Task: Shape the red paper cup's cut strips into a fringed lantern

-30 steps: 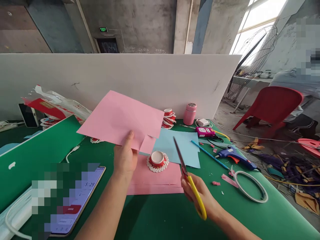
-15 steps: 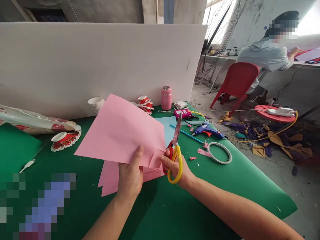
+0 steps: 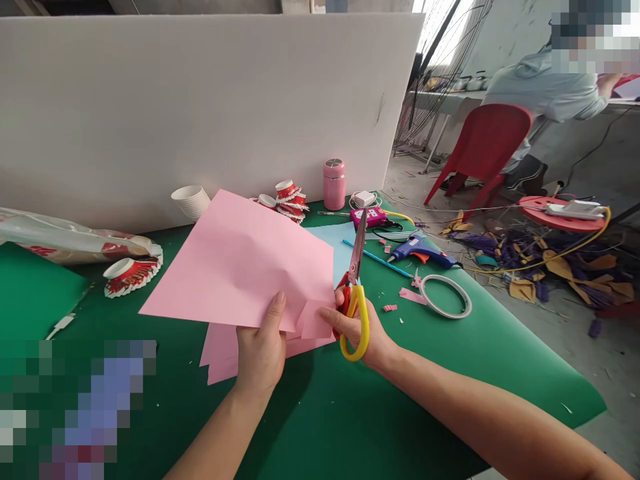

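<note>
My left hand (image 3: 263, 350) grips the lower edge of a large pink paper sheet (image 3: 245, 257), thumb on top. My right hand (image 3: 363, 327) holds scissors (image 3: 356, 287) with yellow and red handles, blades pointing up and closed. Its thumb also presses on a small pink paper flap (image 3: 315, 320) at the sheet's lower right corner. Below the sheet, more pink paper (image 3: 220, 353) lies on the green tabletop (image 3: 320, 427). Pale blue paper (image 3: 333, 233) shows behind the sheet's right edge.
Right of the hands lie a blue glue gun (image 3: 425, 250), a roll of tape (image 3: 445, 297) and pink scraps (image 3: 413, 295). A pink bottle (image 3: 334, 185), paper cups (image 3: 191, 201) and red fringed cups (image 3: 289, 193) stand along the white board (image 3: 200, 100). A person sits on a red chair (image 3: 493, 150).
The view has tilted down and shifted slightly. The small corner flap looks folded further over the large sheet. Both hands keep their holds.
</note>
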`<action>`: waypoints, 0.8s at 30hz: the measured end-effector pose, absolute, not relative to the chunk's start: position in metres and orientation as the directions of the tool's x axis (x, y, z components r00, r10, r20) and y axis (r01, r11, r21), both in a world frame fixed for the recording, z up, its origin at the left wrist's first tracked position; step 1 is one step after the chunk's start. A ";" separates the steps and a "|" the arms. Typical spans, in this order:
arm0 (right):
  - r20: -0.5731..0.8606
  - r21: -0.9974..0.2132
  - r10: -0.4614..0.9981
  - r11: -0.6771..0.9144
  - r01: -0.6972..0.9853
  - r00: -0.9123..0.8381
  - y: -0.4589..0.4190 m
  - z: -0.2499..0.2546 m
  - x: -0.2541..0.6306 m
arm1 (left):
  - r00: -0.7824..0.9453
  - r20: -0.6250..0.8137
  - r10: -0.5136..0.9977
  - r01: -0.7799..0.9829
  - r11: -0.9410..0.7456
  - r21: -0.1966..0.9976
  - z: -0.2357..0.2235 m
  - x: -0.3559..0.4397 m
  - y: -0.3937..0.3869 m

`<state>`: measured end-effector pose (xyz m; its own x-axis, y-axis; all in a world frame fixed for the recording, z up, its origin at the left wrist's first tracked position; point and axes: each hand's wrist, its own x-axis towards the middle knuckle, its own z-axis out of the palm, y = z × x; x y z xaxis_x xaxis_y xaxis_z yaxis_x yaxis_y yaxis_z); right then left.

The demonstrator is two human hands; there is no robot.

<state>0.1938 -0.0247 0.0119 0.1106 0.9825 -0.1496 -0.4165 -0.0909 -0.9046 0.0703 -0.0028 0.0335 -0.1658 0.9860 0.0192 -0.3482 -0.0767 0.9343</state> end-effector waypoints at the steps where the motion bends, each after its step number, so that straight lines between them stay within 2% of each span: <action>1: -0.149 -0.905 0.983 -0.092 -0.416 0.107 -0.025 0.012 0.194 | -0.167 0.018 0.986 -0.345 -0.075 0.935 0.033 0.070 -0.003; 8: -0.138 -0.913 0.984 -0.081 -0.401 0.115 -0.025 0.013 0.196 | -0.298 0.047 0.953 -0.300 -0.140 0.944 0.034 0.061 0.007; 14: -0.175 -0.918 0.973 -0.105 -0.382 0.151 -0.023 0.010 0.198 | -0.305 0.069 0.950 -0.333 -0.174 0.927 0.035 0.056 0.012; 20: -0.091 -0.949 0.941 0.017 -0.315 0.325 -0.016 0.007 0.205 | -0.326 0.078 0.942 -0.316 -0.187 0.930 0.042 0.057 0.022; 24: -0.016 -0.961 0.925 0.090 -0.260 0.379 -0.013 0.008 0.211 | -0.396 0.096 0.913 -0.270 -0.215 0.939 0.046 0.047 0.055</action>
<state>0.2114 -0.0132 0.0084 0.3793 0.9251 -0.0163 -0.2600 0.0897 -0.9614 0.0473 0.0553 0.0461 -0.3957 0.9133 0.0959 -0.2696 -0.2153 0.9386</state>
